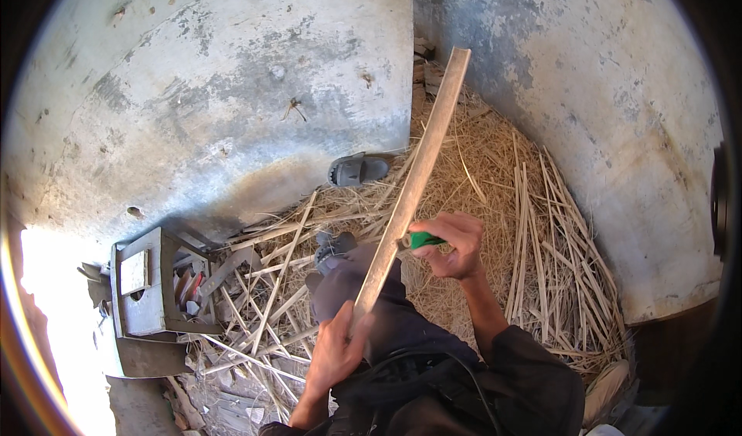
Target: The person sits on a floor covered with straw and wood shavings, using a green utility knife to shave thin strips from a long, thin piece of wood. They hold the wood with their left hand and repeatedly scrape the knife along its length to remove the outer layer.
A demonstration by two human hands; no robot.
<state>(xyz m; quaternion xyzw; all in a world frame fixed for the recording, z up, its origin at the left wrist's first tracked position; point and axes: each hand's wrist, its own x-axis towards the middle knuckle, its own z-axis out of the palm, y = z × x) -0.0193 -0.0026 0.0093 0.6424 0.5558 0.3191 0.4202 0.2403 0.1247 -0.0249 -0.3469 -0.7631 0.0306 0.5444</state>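
A long, split bamboo piece (427, 154) slants up and away from my lap, with its far end raised towards the corner of the walls. My left hand (338, 349) is closed round its near end. Just right of the bamboo's edge, my right hand (457, 243) grips a tool by its green handle (425, 240). The handle's end, with a pale ring, meets or nearly meets the bamboo; the rest of the tool is hidden, so its kind cannot be told.
Thin bamboo strips (533, 243) lie bundled on the right, with more scattered at left. Shavings (487, 158) cover the floor. A dark sandal (359, 170) lies by the stained wall (232, 88). A small wooden stool (147, 281), tipped on its side, stands at left beside loose odds and ends.
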